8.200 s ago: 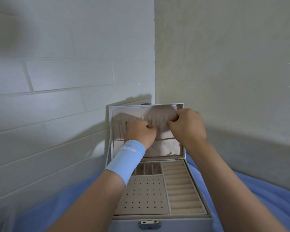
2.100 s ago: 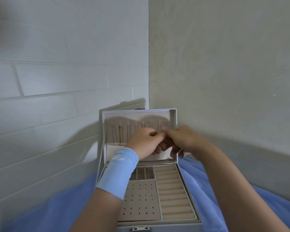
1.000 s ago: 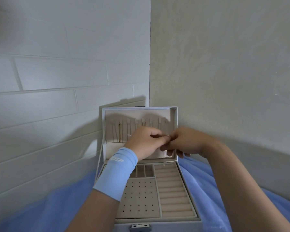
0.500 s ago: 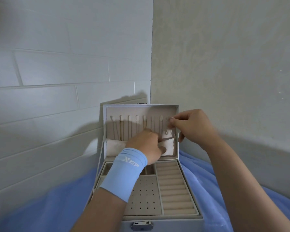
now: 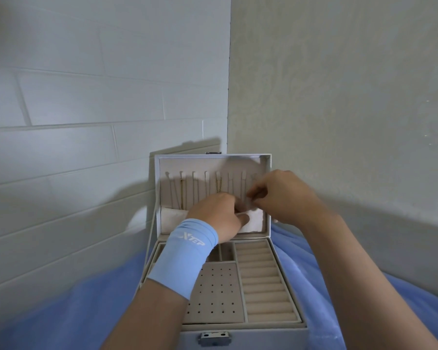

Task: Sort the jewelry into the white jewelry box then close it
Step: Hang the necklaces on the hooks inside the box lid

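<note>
The white jewelry box [image 5: 245, 335] stands open on the blue blanket, its lid [image 5: 213, 162] upright against the wall. Thin necklace chains [image 5: 181, 190] hang from the row of hooks inside the lid. My left hand [image 5: 216, 214], with a light blue wristband, grips the top edge of the beige lid pocket [image 5: 172, 221], thumb on its front. My right hand [image 5: 282, 198] is just right of it, fingertips pinched together on what looks like a fine necklace; motion blur hides the chain. The tray's ring rolls [image 5: 266, 281] and earring panel [image 5: 215, 296] hold nothing visible.
The box sits in a corner: white brick wall [image 5: 86, 122] at left, pale patterned wall [image 5: 339, 97] at right. Blue blanket [image 5: 314, 269] surrounds the box. A metal latch [image 5: 215, 339] is on the box's front.
My right hand has come down from the rightmost hook to meet my left hand at the lid pocket. My left hand stays at the pocket.
</note>
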Available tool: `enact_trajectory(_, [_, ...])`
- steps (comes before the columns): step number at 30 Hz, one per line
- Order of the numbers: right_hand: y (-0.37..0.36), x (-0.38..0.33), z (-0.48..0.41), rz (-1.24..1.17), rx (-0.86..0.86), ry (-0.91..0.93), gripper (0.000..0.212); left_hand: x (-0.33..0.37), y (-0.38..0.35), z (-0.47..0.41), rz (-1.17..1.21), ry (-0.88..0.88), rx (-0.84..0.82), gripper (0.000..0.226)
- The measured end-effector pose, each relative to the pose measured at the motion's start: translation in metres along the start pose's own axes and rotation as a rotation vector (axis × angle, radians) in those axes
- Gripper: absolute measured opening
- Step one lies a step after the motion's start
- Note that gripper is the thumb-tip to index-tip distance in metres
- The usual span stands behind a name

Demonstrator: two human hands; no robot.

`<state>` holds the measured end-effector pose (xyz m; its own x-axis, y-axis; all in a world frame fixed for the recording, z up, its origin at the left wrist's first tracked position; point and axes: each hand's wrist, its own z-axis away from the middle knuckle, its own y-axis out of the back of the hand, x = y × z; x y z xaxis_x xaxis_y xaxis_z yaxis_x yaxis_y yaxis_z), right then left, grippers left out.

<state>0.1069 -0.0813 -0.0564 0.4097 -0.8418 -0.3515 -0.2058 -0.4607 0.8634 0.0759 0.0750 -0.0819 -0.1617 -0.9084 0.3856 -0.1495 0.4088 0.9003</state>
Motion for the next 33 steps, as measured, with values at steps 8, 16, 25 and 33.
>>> enact_trajectory(8, [0.002,-0.006,0.002,-0.038,0.015,0.008,0.026,-0.001,0.005,0.01,-0.022,-0.037,0.028,0.038])
enact_trajectory(16, [-0.003,-0.055,0.036,-0.169,-0.149,0.141,0.013,-0.024,0.035,0.059,0.004,0.011,0.036,0.034])
enact_trajectory(25, [-0.021,-0.157,0.102,-0.177,-0.368,0.306,0.025,-0.077,0.095,0.17,-0.053,0.127,0.018,0.03])
enact_trajectory(33, [-0.066,-0.246,0.157,-0.072,-0.57,0.438,0.029,-0.135,0.132,0.288,-0.086,0.227,-0.055,0.021])
